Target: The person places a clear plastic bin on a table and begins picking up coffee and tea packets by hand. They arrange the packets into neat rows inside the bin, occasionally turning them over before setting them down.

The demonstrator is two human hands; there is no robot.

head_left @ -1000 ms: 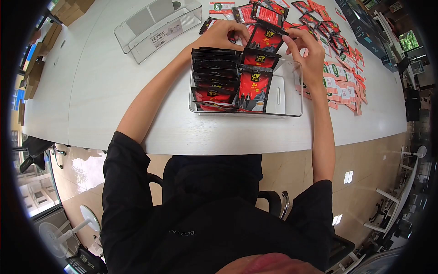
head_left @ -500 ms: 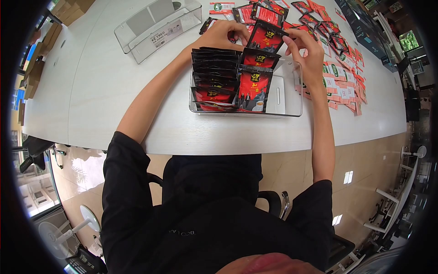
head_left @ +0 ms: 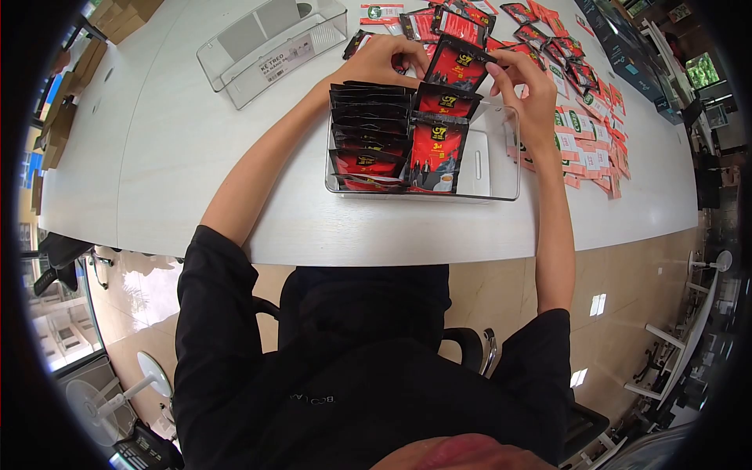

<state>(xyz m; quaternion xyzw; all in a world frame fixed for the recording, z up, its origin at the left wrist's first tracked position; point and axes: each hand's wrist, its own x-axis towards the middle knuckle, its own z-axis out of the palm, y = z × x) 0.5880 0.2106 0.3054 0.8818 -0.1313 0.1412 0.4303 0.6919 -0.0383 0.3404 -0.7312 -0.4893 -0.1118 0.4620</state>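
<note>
A red and black coffee sachet [head_left: 456,66] stands tilted at the back of a clear plastic bin [head_left: 501,194]. My right hand [head_left: 526,88] pinches its upper right corner between thumb and fingers. At the sachet's left edge, my left hand [head_left: 385,59] is closed, its curled fingers and thumb against that side; some fingertips are hidden. Inside the bin, a row of upright sachets [head_left: 368,129] fills the left part. Another column, with a red front sachet [head_left: 437,153], leans in the middle. The bin's right part shows its bare slotted floor.
Loose red and black sachets [head_left: 458,27] lie behind my hands. Orange and white packets [head_left: 583,141] are piled to the right. A second clear bin [head_left: 274,55] with a label stands at the back left. Dark boxes [head_left: 627,51] line the table's right edge.
</note>
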